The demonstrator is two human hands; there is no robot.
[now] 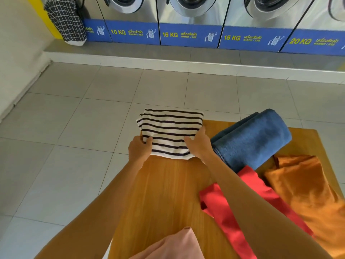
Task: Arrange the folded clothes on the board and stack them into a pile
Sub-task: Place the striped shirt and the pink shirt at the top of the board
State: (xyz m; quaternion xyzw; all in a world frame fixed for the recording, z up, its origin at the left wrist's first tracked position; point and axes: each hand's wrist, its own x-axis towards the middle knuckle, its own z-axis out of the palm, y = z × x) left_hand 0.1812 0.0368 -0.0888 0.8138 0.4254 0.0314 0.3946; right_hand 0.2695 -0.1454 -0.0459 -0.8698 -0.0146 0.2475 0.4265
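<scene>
Pink cloth (171, 245); striped shirt (170, 133) crosswise.

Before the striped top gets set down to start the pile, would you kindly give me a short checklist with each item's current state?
1. Both hands on the striped top: ok; the left hand grips its left edge, the right hand its right edge.
2. Top folded flat: ok; it looks like a neat rectangle.
3. Top fully over the board: not ok; its far part hangs past the board's far edge, above the floor.
4. Bare board to land on: ok; wood shows just below the hands.
5. Other clothes in reach: ok; blue towel, red garment and orange cloth lie to the right.
6. Whether the top rests on the board: cannot tell.
</scene>
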